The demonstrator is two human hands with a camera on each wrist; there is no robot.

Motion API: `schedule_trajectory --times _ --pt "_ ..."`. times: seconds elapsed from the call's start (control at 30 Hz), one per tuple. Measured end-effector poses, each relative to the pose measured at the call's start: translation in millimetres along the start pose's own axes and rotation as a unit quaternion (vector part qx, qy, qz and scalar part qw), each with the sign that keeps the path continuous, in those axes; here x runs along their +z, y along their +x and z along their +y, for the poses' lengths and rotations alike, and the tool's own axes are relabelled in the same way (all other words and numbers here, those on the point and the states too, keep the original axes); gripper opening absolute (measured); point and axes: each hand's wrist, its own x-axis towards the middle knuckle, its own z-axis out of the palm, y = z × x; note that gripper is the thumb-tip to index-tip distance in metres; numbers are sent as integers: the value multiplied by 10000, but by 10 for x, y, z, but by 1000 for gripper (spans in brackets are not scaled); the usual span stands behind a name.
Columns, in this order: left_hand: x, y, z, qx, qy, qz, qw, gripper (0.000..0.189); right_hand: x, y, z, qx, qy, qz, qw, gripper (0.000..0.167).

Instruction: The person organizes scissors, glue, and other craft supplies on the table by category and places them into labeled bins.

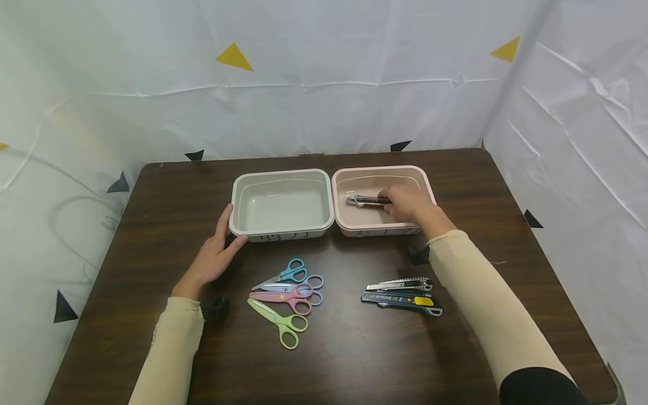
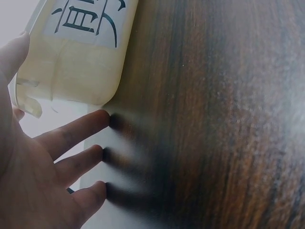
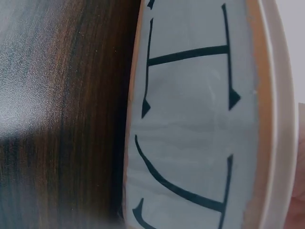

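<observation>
Inside the pink bin, my right hand grips a utility knife by one end, its metal end pointing left. In the right wrist view the bin's labelled side covers most of the hand and all of the knife. My left hand touches the near left corner of the pale green bin with spread fingers, thumb at the rim. The left wrist view has its lower fingers extended below that bin's labelled wall.
Several scissors, blue, lilac, pink and green, lie in front of the green bin. Several utility knives lie together on the brown table, left of my right forearm. White sheeting stands behind the table.
</observation>
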Motion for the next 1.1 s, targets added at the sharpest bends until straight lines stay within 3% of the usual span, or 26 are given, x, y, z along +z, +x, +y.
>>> schedule_trajectory --times 0.4,0.77,1.1 --pt "5 -4 20 -13 -12 -15 10000 81 55 19 22 372 171 50 9991 32" --pt "11 3 26 -8 -5 4 10000 80 45 -1 54 213 81 278 9994 34" --pt "25 7 6 -22 -21 24 10000 81 23 -13 13 368 122 134 9992 44"
